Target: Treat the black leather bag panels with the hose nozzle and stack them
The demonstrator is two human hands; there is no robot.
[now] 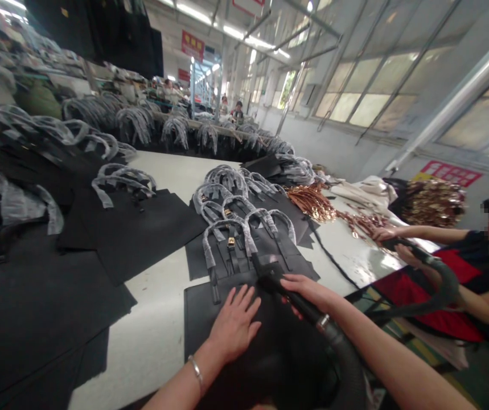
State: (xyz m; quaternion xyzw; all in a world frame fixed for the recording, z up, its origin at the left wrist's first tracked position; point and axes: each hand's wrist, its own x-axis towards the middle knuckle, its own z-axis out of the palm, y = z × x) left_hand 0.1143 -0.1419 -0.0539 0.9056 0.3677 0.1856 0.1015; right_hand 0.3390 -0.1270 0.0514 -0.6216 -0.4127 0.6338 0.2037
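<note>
In the head view, we saw our left hand [235, 324] lying released and flat, fingers spread, on the nearest black bag [205, 319]. The bag lay on the white desk [159, 330] right in front of us, at the near middle. A silver bracelet [196, 370] circled that wrist.

Our right hand [308, 293] was clenched around a black nozzle [270, 273], just right of the left hand. The nozzle's tip rested at the bag's far edge, beside the foot of its handles [227, 230], which were wrapped in clear film. A thick black hose [349, 359] ran from the nozzle along our right forearm toward the near edge.

Farther off, more bags with wrapped handles lay in overlapping rows, and flat black panels [142, 233] covered the left of the desk. To the far right lay a heap of copper-coloured metal fittings [312, 202]. A co-worker [461, 273] in a dark and red top was at the right, arms stretched onto the desk near those fittings. We could not tell whether those hands gripped anything.
</note>
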